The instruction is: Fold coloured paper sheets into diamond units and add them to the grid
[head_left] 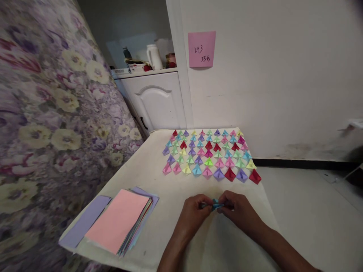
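Observation:
Near the front of the table, a small folded piece of blue paper (216, 205) is pinched between both hands. My left hand (197, 207) is closed on its left side, thumb and fingers together. From the right, my right hand (235, 204) grips the other side in the same way. Much of the paper is hidden behind the fingertips, so its exact folded shape cannot be made out. Just beyond the hands lie rows of small folded paper pieces (218, 174) in red, pink, purple, blue, green and yellow.
A stack of coloured paper (120, 219), pink on top, lies at the left of the cloth-covered table (141, 170), beside a purple sheet (85, 221). A floral curtain (65, 139) hangs along the left. Behind stand a white cabinet (159, 102) and a wall with a pink note (202, 49).

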`<state>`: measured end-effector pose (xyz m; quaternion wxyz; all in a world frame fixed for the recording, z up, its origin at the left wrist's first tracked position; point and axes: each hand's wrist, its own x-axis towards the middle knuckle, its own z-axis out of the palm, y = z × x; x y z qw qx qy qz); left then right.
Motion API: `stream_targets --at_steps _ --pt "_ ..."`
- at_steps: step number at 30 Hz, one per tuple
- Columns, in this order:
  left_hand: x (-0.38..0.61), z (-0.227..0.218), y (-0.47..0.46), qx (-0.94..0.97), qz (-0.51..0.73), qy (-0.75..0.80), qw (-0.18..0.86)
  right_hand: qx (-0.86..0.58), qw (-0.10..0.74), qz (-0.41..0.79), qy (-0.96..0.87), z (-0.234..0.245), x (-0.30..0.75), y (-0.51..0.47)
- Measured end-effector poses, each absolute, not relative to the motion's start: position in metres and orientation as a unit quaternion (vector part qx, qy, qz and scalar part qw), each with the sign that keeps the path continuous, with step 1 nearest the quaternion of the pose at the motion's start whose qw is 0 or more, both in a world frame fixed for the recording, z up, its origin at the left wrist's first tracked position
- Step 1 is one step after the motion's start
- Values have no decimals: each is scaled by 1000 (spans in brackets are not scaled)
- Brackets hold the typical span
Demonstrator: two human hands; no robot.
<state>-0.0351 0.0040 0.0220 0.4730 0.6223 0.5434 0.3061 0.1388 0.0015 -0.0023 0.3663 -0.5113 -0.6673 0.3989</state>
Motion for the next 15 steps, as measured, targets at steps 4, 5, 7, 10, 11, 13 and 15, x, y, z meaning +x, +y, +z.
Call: stream_targets --at_steps 4,5,7,10,11,13,15 --pt "-33 20 4 622 310 548 465 -510 366 409 -663 -3 138 2" --pt "-33 19 4 623 314 550 459 -511 365 404 -665 -3 138 2" --pt "-31 17 3 630 323 549 444 -515 362 392 -671 -3 138 2" --pt "-30 15 3 645 332 545 420 -515 359 393 -672 -3 137 2" --pt "-29 15 3 649 332 547 411 -512 358 399 -671 -3 136 2" --pt "-29 16 2 657 328 555 391 -504 357 414 -669 -1 136 1" --pt "-28 18 2 664 321 562 375 -492 361 422 -670 1 136 1"
